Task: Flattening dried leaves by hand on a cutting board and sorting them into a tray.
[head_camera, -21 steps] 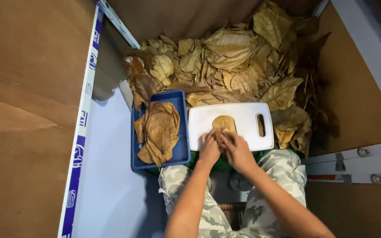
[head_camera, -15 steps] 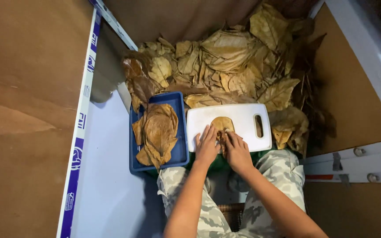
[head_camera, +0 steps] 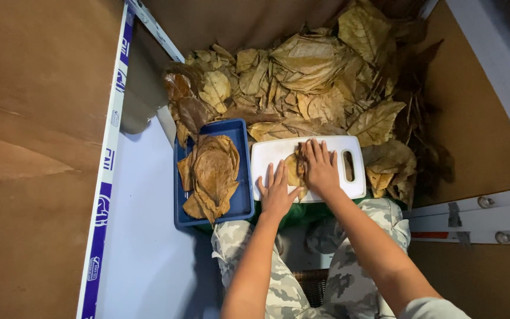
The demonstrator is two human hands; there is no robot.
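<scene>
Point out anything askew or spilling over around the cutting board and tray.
The stacked brown leaves overhang the blue tray at its left and bottom edges. On the white cutting board, both hands flatten one leaf; nothing else stands out.

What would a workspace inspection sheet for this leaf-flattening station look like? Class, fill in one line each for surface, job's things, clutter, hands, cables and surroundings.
Surface: white cutting board with a slot handle at its right end, resting across the person's lap.
Job's things: one dry brown leaf lying on the board; blue tray to the board's left holding a stack of flattened leaves.
Clutter: large heap of loose dry leaves behind board and tray.
Hands: left hand flat, fingers spread, on the board's near edge beside the leaf; right hand flat, pressing on the leaf.
Cables: nothing seen.
Surroundings: brown cardboard wall on the left, pale floor, camouflage trousers.
</scene>
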